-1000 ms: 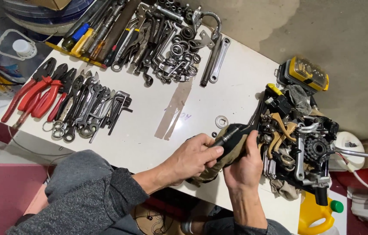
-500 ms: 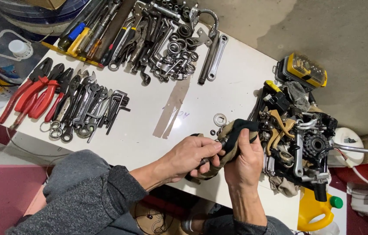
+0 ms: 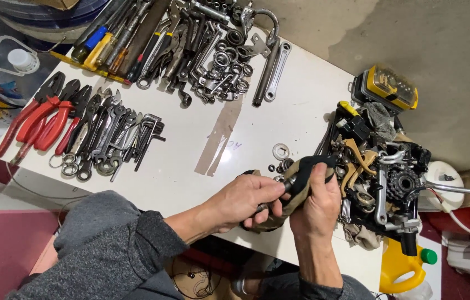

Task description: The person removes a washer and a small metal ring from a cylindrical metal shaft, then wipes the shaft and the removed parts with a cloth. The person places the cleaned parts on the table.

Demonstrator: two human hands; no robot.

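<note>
Over the near edge of the white table, both hands meet on a small metal part wrapped in a dirty rag. The left hand has its fingers pinched on the part's near end; the right hand is clamped around the rag. The part's long axis seems to run left-right between them, tip towards the right palm, though mostly hidden

Two hands work at the table edge: the left hand and the right hand, sharing one grimy rag. Three red-handled pliers lie at the left, and one flat washer sits near the rag. One yellow bottle with a green cap and one yellow-lidded bit case complete the count.
</note>
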